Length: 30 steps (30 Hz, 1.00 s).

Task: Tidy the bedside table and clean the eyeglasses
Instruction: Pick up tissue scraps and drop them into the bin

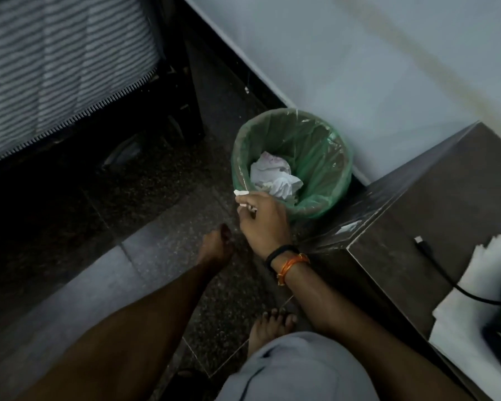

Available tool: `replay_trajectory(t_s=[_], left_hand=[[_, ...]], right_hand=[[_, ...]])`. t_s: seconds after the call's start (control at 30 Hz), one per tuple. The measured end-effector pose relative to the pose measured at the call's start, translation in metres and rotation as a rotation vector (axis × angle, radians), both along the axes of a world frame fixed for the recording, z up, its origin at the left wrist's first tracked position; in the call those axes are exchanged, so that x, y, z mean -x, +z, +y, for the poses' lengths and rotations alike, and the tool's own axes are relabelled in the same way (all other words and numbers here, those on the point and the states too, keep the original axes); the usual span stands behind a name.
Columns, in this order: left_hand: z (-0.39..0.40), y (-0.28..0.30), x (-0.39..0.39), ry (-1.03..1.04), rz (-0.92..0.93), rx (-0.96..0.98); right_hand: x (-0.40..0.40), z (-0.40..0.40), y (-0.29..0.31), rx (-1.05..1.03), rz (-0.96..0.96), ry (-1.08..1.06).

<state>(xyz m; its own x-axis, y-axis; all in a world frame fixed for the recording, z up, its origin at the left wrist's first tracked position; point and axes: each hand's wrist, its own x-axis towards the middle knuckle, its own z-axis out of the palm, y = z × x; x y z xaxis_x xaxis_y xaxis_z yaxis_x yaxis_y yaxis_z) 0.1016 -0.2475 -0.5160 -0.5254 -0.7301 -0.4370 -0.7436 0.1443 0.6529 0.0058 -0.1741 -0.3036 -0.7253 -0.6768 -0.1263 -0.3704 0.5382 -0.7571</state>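
My right hand (262,219), with a black band and orange thread at the wrist, hovers at the near rim of a small bin with a green liner (324,146). Its fingers pinch a small white scrap of paper (241,193) just outside the bin's left edge. Crumpled white paper (275,176) lies inside the bin. The dark bedside table (434,204) stands to the right of the bin, with white sheets of paper (475,308) and a black cable (437,267) on its top. My left hand is out of sight. No eyeglasses are visible.
A bed with a striped mattress (58,70) on a dark frame fills the upper left. A pale wall (359,53) runs behind the bin. My bare feet (214,244) stand on the speckled stone floor between bed and table.
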Motion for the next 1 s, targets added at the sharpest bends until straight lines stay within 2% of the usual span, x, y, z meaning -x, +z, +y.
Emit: replay_trajectory(t_s=[0.13,0.2,0.33,0.4,0.47,0.57,0.73,1.0], left_hand=[[-0.013,0.116,0.030,0.328,0.287,-0.029],[-0.018,0.156,0.043,0.432,0.411,-0.079],[-0.029,0.210,0.073,0.368,0.575,-0.118],[-0.033,0.228,0.086,0.295,0.593,-0.191],[-0.035,0.239,0.099,0.229,0.604,-0.350],[-0.031,0.251,0.105,0.151,0.523,-0.467],[-0.012,0.271,0.101,0.165,0.433,-0.311],[0.041,0.330,0.120,-0.072,0.458,-0.169]], right_hand=[[0.013,-0.006,0.029,0.004,0.062,-0.159],[0.020,-0.008,0.045,-0.005,0.096,-0.230],[0.038,-0.011,0.078,-0.029,0.069,-0.345],[0.050,-0.012,0.087,-0.093,0.024,-0.327],[0.059,-0.012,0.093,-0.161,-0.036,-0.280],[0.063,-0.001,0.107,-0.152,-0.070,-0.295],[0.065,0.030,0.137,-0.086,0.033,-0.305],[0.053,0.129,0.190,0.118,0.180,-0.389]])
